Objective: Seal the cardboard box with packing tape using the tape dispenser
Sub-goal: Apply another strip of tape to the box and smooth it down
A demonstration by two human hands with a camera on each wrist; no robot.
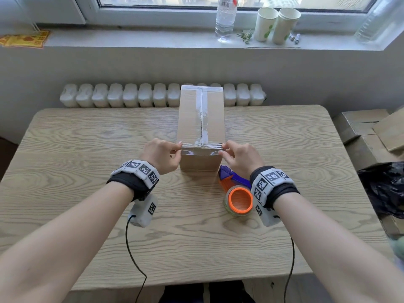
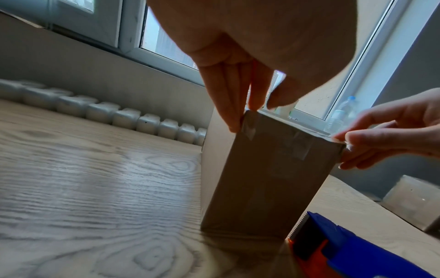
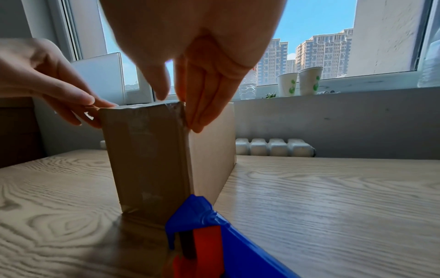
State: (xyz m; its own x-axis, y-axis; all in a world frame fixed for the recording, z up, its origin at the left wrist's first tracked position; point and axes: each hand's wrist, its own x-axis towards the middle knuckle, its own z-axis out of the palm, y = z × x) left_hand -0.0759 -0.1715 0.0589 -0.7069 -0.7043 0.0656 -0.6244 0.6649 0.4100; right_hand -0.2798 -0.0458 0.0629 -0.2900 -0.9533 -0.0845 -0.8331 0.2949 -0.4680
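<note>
head view: the cardboard box (image 1: 201,127) stands on the wooden bench (image 1: 87,149), and everything here is placed from it. clear packing tape (image 1: 203,119) runs along its top seam, and another strip crosses the near top edge. the left hand (image 1: 162,155) is at the box's near left top corner, thumb and forefinger pinching the tape end there. the right hand (image 1: 239,157) mirrors it at the near right top corner, fingertips pinched on the other tape end. the tape dispenser (image 1: 236,191), blue and orange with an orange roll core, lies on the bench just beside the box's near right bottom corner, under the right wrist, held by neither hand. beyond the box, a white radiator (image 1: 131,95) and a windowsill with two paper cups (image 1: 276,25) and a water bottle (image 1: 226,18).

left wrist view: the left hand (image 2: 238,75) reaches down onto the box (image 2: 262,178), fingers (image 2: 232,116) straight along the corner edge and thumb above the top, nipping the tape (image 2: 248,127). the right hand (image 2: 381,135) grips the opposite corner. the dispenser (image 2: 345,250) lies at the box's foot.

right wrist view: the right hand (image 3: 202,75) has its fingers (image 3: 202,116) laid down the box's (image 3: 147,159) corner over wrinkled tape (image 3: 176,109), thumb above the top edge. the left hand (image 3: 54,82) pinches the far corner. the dispenser (image 3: 214,240) sits against the bench just before the box's base.
</note>
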